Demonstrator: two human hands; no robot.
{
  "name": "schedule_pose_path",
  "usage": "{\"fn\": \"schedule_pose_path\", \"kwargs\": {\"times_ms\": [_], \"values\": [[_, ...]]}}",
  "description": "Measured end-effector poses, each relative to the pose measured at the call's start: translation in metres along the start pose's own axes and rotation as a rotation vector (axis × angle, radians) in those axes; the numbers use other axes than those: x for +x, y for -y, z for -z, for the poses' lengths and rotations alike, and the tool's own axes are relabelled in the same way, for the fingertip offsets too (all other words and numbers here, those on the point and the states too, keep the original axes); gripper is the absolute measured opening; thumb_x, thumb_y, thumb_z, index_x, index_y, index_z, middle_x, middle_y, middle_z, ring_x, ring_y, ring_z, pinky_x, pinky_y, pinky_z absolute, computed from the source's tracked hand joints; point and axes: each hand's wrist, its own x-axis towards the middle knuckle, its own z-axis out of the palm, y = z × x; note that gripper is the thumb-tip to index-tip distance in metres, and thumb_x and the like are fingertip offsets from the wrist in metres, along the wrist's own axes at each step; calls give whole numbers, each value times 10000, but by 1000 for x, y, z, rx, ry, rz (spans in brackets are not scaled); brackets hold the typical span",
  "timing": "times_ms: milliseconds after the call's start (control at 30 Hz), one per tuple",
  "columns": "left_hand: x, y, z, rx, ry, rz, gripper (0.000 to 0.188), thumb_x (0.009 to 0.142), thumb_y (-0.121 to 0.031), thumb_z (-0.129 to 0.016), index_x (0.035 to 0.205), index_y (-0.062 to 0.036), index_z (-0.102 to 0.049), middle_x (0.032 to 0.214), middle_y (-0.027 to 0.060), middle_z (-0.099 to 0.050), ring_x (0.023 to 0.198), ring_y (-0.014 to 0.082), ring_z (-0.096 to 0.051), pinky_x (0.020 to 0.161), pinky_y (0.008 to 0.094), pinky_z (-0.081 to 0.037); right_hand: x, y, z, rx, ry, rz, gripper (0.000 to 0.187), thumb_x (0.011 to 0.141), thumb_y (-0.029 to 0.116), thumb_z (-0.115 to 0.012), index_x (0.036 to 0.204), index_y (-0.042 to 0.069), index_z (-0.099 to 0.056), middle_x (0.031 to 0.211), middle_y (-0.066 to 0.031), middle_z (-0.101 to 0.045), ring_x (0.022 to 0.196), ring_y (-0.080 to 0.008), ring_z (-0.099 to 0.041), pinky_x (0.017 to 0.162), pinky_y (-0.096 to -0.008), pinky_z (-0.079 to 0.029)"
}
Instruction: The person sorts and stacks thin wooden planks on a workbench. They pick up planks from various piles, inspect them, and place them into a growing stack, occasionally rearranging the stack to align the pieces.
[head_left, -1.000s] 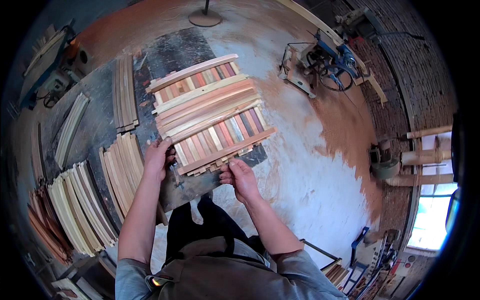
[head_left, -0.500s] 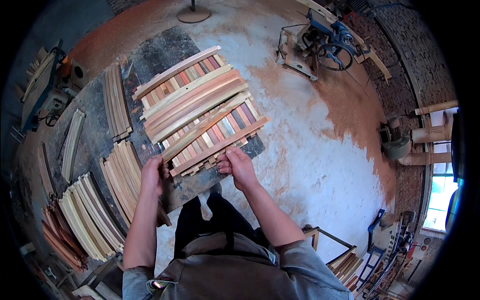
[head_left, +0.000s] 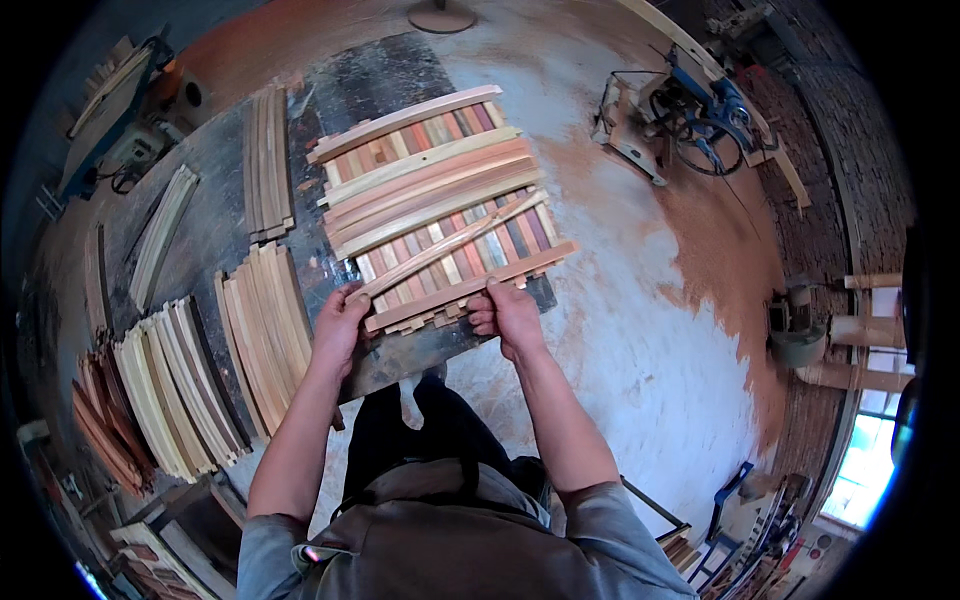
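Observation:
Layers of wooden strips lie on a dark worktable (head_left: pixel 385 72): crosswise strips over a row of many-coloured short strips (head_left: pixel 440 255). A light brown strip (head_left: pixel 455 240) runs at a slant across that row. My left hand (head_left: pixel 340 325) is closed in a pinch at the slanted strip's near left end. Along the near edge lies a pinkish-brown strip (head_left: pixel 470 288). My right hand (head_left: pixel 508 318) is at its lower edge, thumb up against it and fingers curled; what they hold, if anything, is hidden.
Bundles of strips lie to the left: a tan stack (head_left: pixel 265 330), a pale stack (head_left: pixel 175 385), a reddish stack (head_left: pixel 110 415) and a brown stack (head_left: pixel 267 165). A blue machine with a handwheel (head_left: pixel 708 145) stands far right. Sawdust (head_left: pixel 720 235) covers part of the floor.
The view has shifted, so the table and strips appear farther right. Both hands stay by the near edge of the layers. The slanted strip keeps nearly the same place.

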Motion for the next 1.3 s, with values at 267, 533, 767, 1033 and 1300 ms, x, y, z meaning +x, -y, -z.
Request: {"fn": "schedule_pose_path", "kwargs": {"times_ms": [267,533,767,1033,1300], "values": [[-14,1,-6,12,-29,109,476,908,-185,-658,1301,-3,-463,953,83,-622,733,136,-613,537,255,-523,4,12,-6,-36,4,-9,271,1005,271,-520,955,18,-605,777,-86,-678,555,-134,-615,442,-245,-483],[-25,18,-1,-122,25,250,227,910,-252,-673,896,-37,-603,736,50,-609,540,127,-565,485,273,-468,-1,6,-10,-37,49,-31,358,1030,367,-468,1014,32,-591,816,-110,-685,587,-182,-631,478,-277,-521],[-48,24,-12,3,-19,103,310,869,-174,-721,1070,5,-567,745,56,-609,569,116,-565,521,265,-472,7,-5,-3,51,79,-20,312,1016,328,-509,964,28,-577,788,-120,-665,581,-183,-655,446,-281,-549],[-40,17,6,565,-244,-385,503,812,-126,-709,1256,24,-527,1031,133,-603,890,229,-619,798,341,-505,-13,4,-11,245,147,33,274,1037,218,-438,1100,-28,-541,923,-169,-676,772,-241,-706,617,-336,-614],[-22,-41,-25,1240,-103,-784,397,797,-132,-696,1164,-18,-593,1080,176,-598,1018,365,-570,887,445,-483,-15,-4,3,314,261,92,249,1027,179,-462,1135,-33,-534,988,-165,-678,839,-234,-701,631,-317,-610]]}}
